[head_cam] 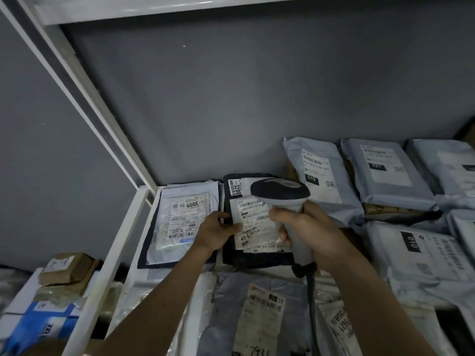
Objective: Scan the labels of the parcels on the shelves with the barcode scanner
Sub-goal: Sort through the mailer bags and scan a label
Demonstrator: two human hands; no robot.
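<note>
Two bare forearms reach up from the lower edge toward one shelf of parcels. On the right, the right hand (312,227) has its fingers curled tight round the grey handle of the single barcode scanner (288,209), whose dark head hangs just above the black parcel (257,260) at the back of the shelf; a dark cable (312,299) drops from the handle's base. Beside it, the left hand (214,233) rests on that same parcel's left edge, thumb and fingertips pinching the near corner of its white label (253,222), which carries a barcode and the digits 49-6. A second, smaller sticker reading 3200 (237,190) sits at the parcel's top.

Left of the black parcel lies one dark-bordered pouch (177,222) with a label marked 3005, touching it along one side. In front, nearest the forearms, lie one grey bag (231,299) with a crumpled label and a second label (340,327) at an angle beside it. To the right I count about five pale grey mailers in view: one marked 010 (317,170) leaning at the back, one marked 231 (385,168), one at the far edge (447,163), and another 010 (416,247) lower down, with a fifth cut off by the frame.

Outside the white shelf frame (120,237), lower left, sit one brown taped packet (68,268) on a blue-and-white box (38,319).
</note>
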